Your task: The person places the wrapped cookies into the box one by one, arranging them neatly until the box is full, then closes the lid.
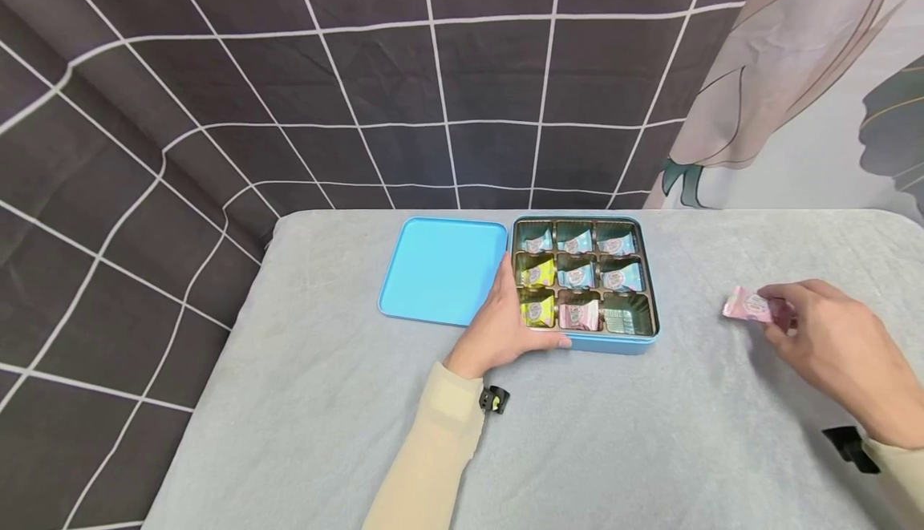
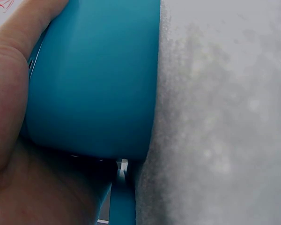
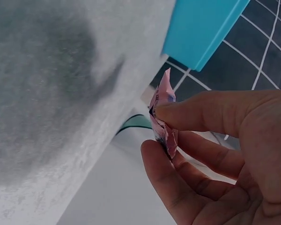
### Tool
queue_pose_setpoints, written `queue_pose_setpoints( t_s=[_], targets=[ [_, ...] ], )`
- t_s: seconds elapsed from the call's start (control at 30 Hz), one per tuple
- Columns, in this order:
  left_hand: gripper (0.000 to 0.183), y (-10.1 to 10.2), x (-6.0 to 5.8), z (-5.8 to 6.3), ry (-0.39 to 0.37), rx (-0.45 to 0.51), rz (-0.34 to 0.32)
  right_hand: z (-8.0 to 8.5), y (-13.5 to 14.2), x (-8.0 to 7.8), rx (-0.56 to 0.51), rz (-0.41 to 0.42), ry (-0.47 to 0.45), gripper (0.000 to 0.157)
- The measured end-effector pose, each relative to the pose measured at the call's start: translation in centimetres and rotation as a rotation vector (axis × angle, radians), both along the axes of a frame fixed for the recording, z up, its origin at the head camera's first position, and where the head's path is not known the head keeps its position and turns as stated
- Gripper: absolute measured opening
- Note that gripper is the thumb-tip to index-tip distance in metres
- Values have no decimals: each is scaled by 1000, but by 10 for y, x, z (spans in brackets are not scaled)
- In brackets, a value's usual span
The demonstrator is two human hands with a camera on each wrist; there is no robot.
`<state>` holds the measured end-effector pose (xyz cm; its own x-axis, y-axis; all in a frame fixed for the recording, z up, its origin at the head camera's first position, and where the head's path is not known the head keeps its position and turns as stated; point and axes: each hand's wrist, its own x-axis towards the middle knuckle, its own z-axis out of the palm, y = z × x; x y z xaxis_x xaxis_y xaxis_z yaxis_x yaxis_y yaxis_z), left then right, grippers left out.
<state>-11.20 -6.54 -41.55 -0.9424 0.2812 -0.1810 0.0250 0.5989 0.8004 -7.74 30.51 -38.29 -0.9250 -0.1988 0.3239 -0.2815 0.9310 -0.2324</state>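
In the head view my left hand rests against the near left corner of a blue tin, fingers straight along its left side and thumb along its front. The left wrist view shows the tin's wall close up beside the thumb. A dark divided tray inside holds blue wrapped candies, yellow wrapped candies and a pink wrapped candy; the near right compartment has no candy. Away to the right, my right hand pinches another pink wrapped candy between thumb and fingers, above the cloth.
A blue lid lies flat just left of the tin. Grey cloth covers the table. Behind it hangs a dark gridded curtain, with a pale patterned curtain at the right.
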Motion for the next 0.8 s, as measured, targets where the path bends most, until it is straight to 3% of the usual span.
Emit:
queue_pose_setpoints(
  t_s=[0.8],
  targets=[
    [144,0,1,1,3,-1,-4,19,-29,3,-42,81,61,37]
  ],
)
